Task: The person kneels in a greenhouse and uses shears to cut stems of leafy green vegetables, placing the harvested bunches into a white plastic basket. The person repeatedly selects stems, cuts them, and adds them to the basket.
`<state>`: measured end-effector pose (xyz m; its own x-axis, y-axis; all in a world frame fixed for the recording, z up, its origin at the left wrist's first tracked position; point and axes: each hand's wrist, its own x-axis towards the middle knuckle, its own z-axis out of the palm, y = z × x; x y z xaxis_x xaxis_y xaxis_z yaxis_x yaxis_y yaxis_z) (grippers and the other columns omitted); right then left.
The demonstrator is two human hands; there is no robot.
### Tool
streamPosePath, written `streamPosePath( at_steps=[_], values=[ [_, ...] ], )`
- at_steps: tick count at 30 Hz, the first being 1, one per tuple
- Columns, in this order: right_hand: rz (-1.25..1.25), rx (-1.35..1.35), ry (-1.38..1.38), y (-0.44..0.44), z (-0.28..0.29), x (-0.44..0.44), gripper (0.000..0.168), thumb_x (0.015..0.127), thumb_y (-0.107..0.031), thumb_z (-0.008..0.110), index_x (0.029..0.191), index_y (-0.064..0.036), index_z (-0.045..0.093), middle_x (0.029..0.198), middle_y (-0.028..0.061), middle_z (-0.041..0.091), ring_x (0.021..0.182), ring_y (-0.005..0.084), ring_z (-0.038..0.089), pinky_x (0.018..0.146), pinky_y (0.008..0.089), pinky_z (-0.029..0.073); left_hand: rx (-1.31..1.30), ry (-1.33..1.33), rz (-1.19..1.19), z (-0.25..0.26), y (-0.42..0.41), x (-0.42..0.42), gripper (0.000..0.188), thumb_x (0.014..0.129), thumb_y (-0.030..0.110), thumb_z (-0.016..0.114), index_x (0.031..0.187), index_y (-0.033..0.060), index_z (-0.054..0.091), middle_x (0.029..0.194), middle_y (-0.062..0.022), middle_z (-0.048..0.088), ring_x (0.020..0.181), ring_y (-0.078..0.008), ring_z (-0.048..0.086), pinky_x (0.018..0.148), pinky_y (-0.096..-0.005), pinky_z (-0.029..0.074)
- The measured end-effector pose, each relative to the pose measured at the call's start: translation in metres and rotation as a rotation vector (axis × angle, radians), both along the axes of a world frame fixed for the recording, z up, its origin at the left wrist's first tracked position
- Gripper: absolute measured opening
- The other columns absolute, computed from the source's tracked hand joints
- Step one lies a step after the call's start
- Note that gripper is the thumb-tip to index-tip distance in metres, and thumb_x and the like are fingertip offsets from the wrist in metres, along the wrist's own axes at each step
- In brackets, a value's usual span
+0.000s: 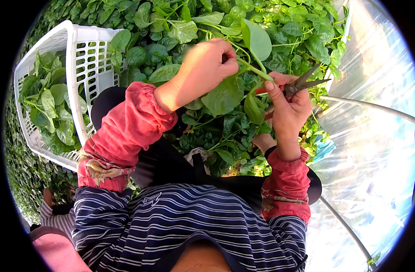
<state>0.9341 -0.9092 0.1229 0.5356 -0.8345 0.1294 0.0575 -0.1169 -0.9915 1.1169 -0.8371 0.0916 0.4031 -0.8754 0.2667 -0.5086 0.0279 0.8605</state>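
Observation:
My left hand pinches the thinner part of a green leafy stem, above the dense plants. The stem's thick end lies between the thumb and fingers of my right hand. That same hand also holds a pair of scissors with red on the handle; their dark blades point up to the right, a little apart, with nothing between them. Broad leaves hang from the stem between my hands. To the left, a white plastic basket contains cut leafy stems.
Leafy green plants spread in front and along the left. On the right rises clear plastic sheeting with curved poles. A blue plastic piece lies at its foot. Part of another person in a striped sleeve shows at lower left.

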Motion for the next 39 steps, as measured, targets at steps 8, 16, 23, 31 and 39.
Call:
streamPosePath(
  at_steps=[8, 16, 23, 31, 39],
  values=[
    [-0.194, -0.618, 0.132, 0.002, -0.019, 0.001, 0.014, 0.076, 0.001, 0.069, 0.085, -0.002, 0.058, 0.076, 0.0050, 0.060, 0.056, 0.0080, 0.048, 0.051, 0.0200, 0.040, 0.199, 0.373, 0.337, 0.014, 0.004, 0.033, 0.019, 0.086, 0.016, 0.053, 0.095, -0.0011, 0.057, 0.072, -0.0041, 0.055, 0.063, -0.0098, 0.051, 0.061, -0.0223, 0.043],
    [0.030, 0.148, -0.187, 0.021, -0.034, 0.024, 0.017, 0.085, 0.000, 0.060, 0.101, 0.001, 0.055, 0.088, 0.0066, 0.064, 0.077, 0.0121, 0.060, 0.069, 0.0232, 0.049, 0.107, 0.102, -0.154, 0.025, 0.032, 0.019, 0.017, 0.079, 0.012, 0.069, 0.091, 0.0014, 0.061, 0.075, 0.0026, 0.049, 0.070, -0.0069, 0.047, 0.060, -0.0228, 0.039],
    [-0.198, 0.356, 0.138, -0.080, -0.092, -0.038, 0.016, 0.077, 0.003, 0.062, 0.090, -0.004, 0.057, 0.078, 0.0014, 0.056, 0.066, 0.0123, 0.054, 0.061, 0.0237, 0.044, -0.050, 1.292, 0.163, 0.007, 0.046, 0.078, 0.021, 0.088, 0.023, 0.060, 0.085, 0.0022, 0.059, 0.068, 0.0012, 0.043, 0.060, -0.0087, 0.039, 0.051, -0.0202, 0.034],
    [0.050, 0.296, 0.056, -0.032, -0.084, -0.005, 0.015, 0.080, -0.008, 0.068, 0.089, 0.001, 0.059, 0.075, 0.0056, 0.061, 0.064, 0.0124, 0.057, 0.061, 0.0232, 0.045, -0.195, 1.145, 0.459, -0.011, 0.041, 0.069, 0.011, 0.087, 0.016, 0.061, 0.088, 0.0056, 0.057, 0.075, 0.0027, 0.051, 0.062, -0.0084, 0.039, 0.058, -0.0205, 0.036],
    [0.356, 0.385, 0.277, 0.030, -0.050, 0.074, 0.019, 0.075, -0.002, 0.069, 0.088, -0.001, 0.055, 0.068, -0.0034, 0.052, 0.059, 0.0027, 0.043, 0.052, 0.0182, 0.036, -0.032, 0.755, 0.360, -0.031, 0.026, 0.035, 0.023, 0.090, 0.025, 0.056, 0.090, 0.0019, 0.055, 0.072, 0.0010, 0.054, 0.060, -0.0102, 0.044, 0.055, -0.0259, 0.039]
  ],
)
